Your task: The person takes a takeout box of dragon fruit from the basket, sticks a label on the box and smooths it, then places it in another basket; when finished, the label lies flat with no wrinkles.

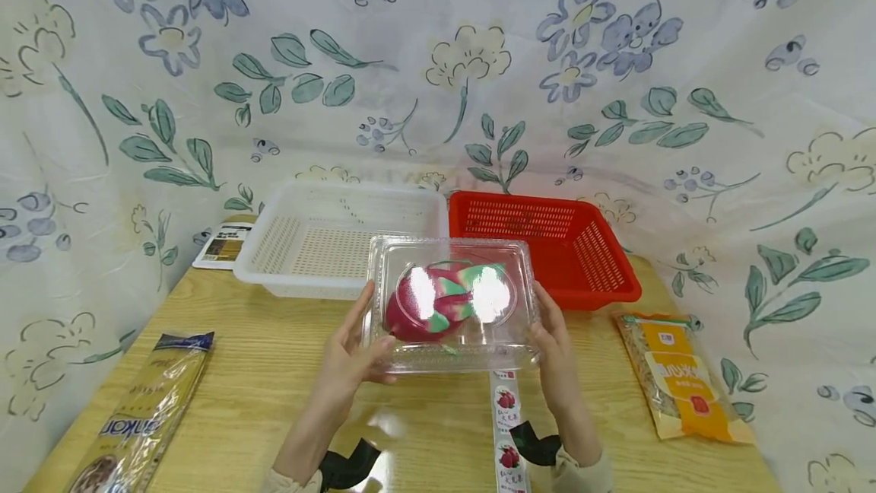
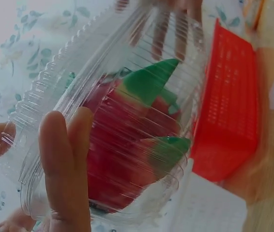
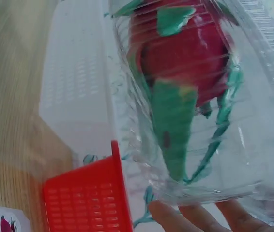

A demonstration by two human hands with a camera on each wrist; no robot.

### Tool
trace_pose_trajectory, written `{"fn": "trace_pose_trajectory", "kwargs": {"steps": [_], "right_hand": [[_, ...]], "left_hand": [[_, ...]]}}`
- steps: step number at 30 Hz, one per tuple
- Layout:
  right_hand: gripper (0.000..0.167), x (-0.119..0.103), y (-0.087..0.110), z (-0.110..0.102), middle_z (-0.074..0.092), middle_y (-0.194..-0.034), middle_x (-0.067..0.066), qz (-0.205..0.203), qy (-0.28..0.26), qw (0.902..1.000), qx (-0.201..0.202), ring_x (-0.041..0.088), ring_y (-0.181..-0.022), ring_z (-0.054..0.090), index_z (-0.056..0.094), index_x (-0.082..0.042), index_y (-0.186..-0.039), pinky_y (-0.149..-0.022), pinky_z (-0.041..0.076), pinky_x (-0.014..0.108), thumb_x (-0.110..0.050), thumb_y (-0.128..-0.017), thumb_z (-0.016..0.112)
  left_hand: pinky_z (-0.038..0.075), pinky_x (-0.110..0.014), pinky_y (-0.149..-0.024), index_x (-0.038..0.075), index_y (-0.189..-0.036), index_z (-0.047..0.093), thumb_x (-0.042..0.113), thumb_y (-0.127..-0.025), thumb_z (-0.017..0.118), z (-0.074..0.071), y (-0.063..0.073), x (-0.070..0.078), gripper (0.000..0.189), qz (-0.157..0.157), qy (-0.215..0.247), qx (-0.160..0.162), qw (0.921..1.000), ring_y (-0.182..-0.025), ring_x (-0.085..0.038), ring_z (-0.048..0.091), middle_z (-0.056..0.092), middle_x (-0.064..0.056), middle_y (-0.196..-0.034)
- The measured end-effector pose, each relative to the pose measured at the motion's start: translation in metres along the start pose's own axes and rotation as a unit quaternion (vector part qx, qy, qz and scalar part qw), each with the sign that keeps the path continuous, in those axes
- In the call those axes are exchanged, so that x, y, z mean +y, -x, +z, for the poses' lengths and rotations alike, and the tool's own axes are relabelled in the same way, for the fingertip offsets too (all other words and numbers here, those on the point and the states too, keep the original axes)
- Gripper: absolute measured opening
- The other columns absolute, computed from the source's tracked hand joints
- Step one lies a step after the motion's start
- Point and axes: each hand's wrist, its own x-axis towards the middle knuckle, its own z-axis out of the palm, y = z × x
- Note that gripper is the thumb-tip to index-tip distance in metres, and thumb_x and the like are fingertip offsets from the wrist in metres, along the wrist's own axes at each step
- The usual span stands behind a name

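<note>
A clear plastic clamshell box [image 1: 445, 361] is held up over the table, its lid closed. Inside lies a dragon fruit [image 1: 448, 309], red with green scales, seen through the plastic. The left hand [image 1: 356, 356] grips the box's left end, thumb at the near side; its fingers [image 2: 64, 169] press the plastic in the left wrist view. On the opposite end, the right hand [image 1: 556, 356] holds the box, with fingers [image 3: 200, 217] along that end in the right wrist view. A strip of dragon-fruit stickers [image 1: 508, 432] lies on the table below the box.
Behind the box stand a white basket [image 1: 301, 284] and a red basket [image 1: 598, 297], side by side. A long printed package [image 1: 147, 409] lies at left, an orange-and-clear food bag [image 1: 684, 379] at right. A white-edged packet [image 1: 226, 246] lies beside the white basket. Floral cloth [image 1: 438, 112] hangs behind.
</note>
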Motion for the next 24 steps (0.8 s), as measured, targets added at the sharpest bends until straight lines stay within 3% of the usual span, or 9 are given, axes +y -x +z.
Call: {"fn": "trace_pose_trajectory", "kwargs": {"steps": [2, 3, 5, 7, 12, 15, 17, 22, 24], "right_hand": [[0.056, -0.002, 0.005, 0.005, 0.029, -0.155, 0.015, -0.008, 0.025, 0.9996, -0.007, 0.001, -0.118, 0.053, 0.027, -0.008, -0.151, -0.093, 0.048, 0.017, -0.006, -0.097, 0.039], [0.056, -0.003, 0.009, 0.007, 0.028, -0.155, 0.020, -0.010, 0.038, 0.9992, -0.009, 0.001, -0.119, 0.053, 0.028, -0.007, -0.151, -0.094, 0.048, 0.017, -0.003, -0.096, 0.041], [0.058, -0.005, 0.017, 0.013, 0.033, -0.152, 0.023, 0.002, 0.045, 0.9989, -0.015, 0.007, -0.114, 0.058, 0.029, -0.007, -0.150, -0.092, 0.049, 0.019, 0.000, -0.095, 0.044], [0.059, -0.003, 0.026, 0.018, 0.036, -0.149, 0.026, 0.022, 0.054, 0.9982, -0.018, 0.020, -0.119, 0.057, 0.031, -0.007, -0.149, -0.092, 0.049, 0.020, 0.001, -0.094, 0.048], [0.060, 0.007, 0.049, 0.033, 0.034, -0.151, 0.025, 0.070, 0.080, 0.9940, -0.025, 0.046, -0.134, 0.039, 0.033, -0.007, -0.148, -0.103, 0.047, 0.041, -0.002, -0.092, 0.055], [0.060, 0.014, 0.060, 0.040, 0.031, -0.154, 0.024, 0.091, 0.078, 0.9924, -0.031, 0.047, -0.140, 0.029, 0.033, -0.008, -0.148, -0.109, 0.035, 0.062, -0.003, -0.092, 0.055], [0.061, 0.017, 0.066, 0.043, 0.029, -0.155, 0.024, 0.103, 0.068, 0.9918, -0.034, 0.047, -0.141, 0.027, 0.032, -0.007, -0.148, -0.109, 0.030, 0.067, -0.002, -0.092, 0.055], [0.062, 0.023, 0.076, 0.050, 0.033, -0.152, 0.026, 0.122, 0.064, 0.9899, -0.032, 0.045, -0.137, 0.033, 0.032, -0.004, -0.148, -0.105, 0.044, 0.035, -0.003, -0.092, 0.056], [0.062, 0.025, 0.079, 0.051, 0.033, -0.151, 0.027, 0.128, 0.066, 0.9891, -0.032, 0.045, -0.136, 0.034, 0.031, -0.003, -0.148, -0.100, 0.046, 0.027, -0.004, -0.092, 0.056]], "left_hand": [[0.060, -0.030, -0.058, 0.029, -0.155, 0.020, 0.003, -0.089, 0.063, -0.003, 0.008, 0.003, 0.083, -0.006, -0.018, 0.007, 0.9998, -0.141, -0.044, 0.031, -0.001, -0.004, -0.165], [0.060, -0.030, -0.058, 0.029, -0.155, 0.020, 0.003, -0.089, 0.064, -0.005, 0.012, 0.003, 0.083, -0.009, -0.027, 0.010, 0.9995, -0.131, -0.040, 0.046, 0.000, -0.005, -0.165], [0.060, -0.031, -0.057, 0.029, -0.155, 0.020, 0.004, -0.089, 0.064, -0.011, 0.020, 0.002, 0.084, -0.017, -0.037, 0.014, 0.9991, -0.095, -0.025, 0.066, -0.001, -0.007, -0.165], [0.059, -0.031, -0.055, 0.026, -0.155, 0.019, 0.003, -0.089, 0.064, -0.017, 0.028, -0.002, 0.083, -0.023, -0.041, 0.017, 0.9987, -0.062, -0.013, 0.060, 0.000, -0.010, -0.165], [0.058, -0.033, -0.053, 0.018, -0.156, 0.016, 0.003, -0.092, 0.059, -0.036, 0.050, -0.020, 0.079, -0.043, -0.048, 0.020, 0.9977, -0.063, -0.014, 0.057, -0.001, -0.016, -0.164], [0.059, -0.037, -0.053, 0.017, -0.156, 0.017, 0.003, -0.093, 0.057, -0.043, 0.060, -0.032, 0.076, -0.056, -0.064, 0.032, 0.9958, -0.090, -0.016, 0.060, -0.001, -0.017, -0.163], [0.059, -0.039, -0.052, 0.016, -0.156, 0.017, 0.003, -0.093, 0.056, -0.047, 0.065, -0.039, 0.075, -0.065, -0.070, 0.039, 0.9947, -0.090, -0.015, 0.058, 0.000, -0.019, -0.163], [0.057, -0.035, -0.049, 0.019, -0.155, 0.019, 0.005, -0.093, 0.057, -0.050, 0.072, -0.053, 0.074, -0.086, -0.071, 0.064, 0.9918, -0.067, -0.011, 0.053, 0.005, -0.021, -0.162], [0.057, -0.033, -0.047, 0.022, -0.154, 0.022, 0.006, -0.092, 0.057, -0.050, 0.074, -0.058, 0.073, -0.089, -0.074, 0.077, 0.9902, -0.075, -0.014, 0.058, 0.009, -0.020, -0.162]]}}
